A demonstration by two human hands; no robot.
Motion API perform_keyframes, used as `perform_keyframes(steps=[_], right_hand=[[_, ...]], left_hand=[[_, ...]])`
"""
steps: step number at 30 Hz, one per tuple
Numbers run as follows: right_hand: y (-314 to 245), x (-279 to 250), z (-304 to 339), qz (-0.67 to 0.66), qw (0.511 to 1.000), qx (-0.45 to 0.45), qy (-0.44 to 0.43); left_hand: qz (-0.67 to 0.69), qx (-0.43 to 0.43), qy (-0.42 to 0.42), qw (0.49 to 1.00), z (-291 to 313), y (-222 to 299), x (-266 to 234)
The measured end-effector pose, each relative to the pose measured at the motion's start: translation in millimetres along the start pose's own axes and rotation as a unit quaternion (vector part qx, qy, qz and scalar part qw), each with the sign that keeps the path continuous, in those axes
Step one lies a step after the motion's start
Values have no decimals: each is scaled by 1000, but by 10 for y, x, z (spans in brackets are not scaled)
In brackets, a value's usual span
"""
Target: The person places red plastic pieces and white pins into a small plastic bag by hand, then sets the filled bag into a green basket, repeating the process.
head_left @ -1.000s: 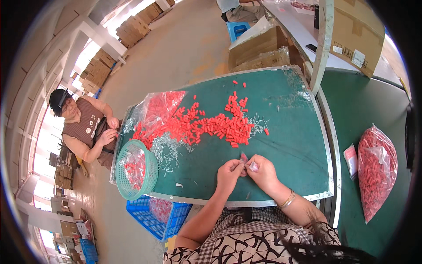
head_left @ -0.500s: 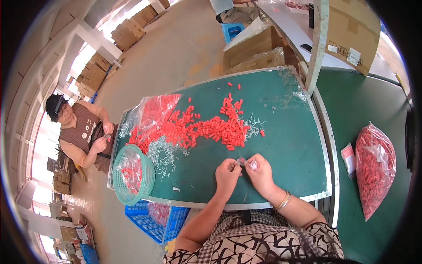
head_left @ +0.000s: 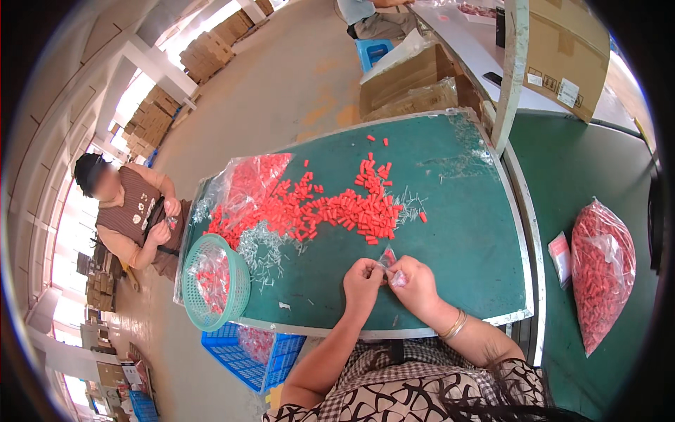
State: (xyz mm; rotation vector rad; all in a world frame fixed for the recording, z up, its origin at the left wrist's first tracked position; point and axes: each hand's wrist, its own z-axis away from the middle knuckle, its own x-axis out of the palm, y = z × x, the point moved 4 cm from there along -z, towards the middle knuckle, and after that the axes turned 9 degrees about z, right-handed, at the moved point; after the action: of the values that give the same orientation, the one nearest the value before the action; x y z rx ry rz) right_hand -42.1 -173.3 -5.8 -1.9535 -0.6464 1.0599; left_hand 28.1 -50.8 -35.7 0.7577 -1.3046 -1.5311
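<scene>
Over the near part of the green table (head_left: 457,232), my left hand (head_left: 363,283) and my right hand (head_left: 415,285) meet, fingers pinched on a small clear plastic bag (head_left: 389,256). Something red shows inside the bag's upper end; the lower part is covered by my fingers. Beyond my hands lies a heap of short red plastic plugs (head_left: 376,214). Thin silvery screws (head_left: 260,250) are scattered left of my hands, and another few screws (head_left: 408,204) lie at the heap's right edge.
A green mesh basket (head_left: 242,274) holding filled bags sits at the table's left corner, above a blue crate (head_left: 281,362). An open bag of red plugs (head_left: 256,176) lies behind. At right rests a large full bag (head_left: 601,274). A co-worker (head_left: 137,211) works at the left.
The small bag now stands up between my fingers with red showing in its top. My right hand has turned slightly and curled closer to my left hand.
</scene>
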Motion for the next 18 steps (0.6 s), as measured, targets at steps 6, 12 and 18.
perform_keyframes(steps=[6, 12, 18], right_hand=[[107, -81, -94, -99, 995, 25, -3], [188, 53, -28, -401, 850, 236, -247], [237, 98, 38, -439, 816, 297, -229]], left_hand=[[98, 17, -26, 995, -18, 203, -161], [248, -24, -130, 960, 80, 290, -195], [180, -13, -149, 972, 94, 19, -246]])
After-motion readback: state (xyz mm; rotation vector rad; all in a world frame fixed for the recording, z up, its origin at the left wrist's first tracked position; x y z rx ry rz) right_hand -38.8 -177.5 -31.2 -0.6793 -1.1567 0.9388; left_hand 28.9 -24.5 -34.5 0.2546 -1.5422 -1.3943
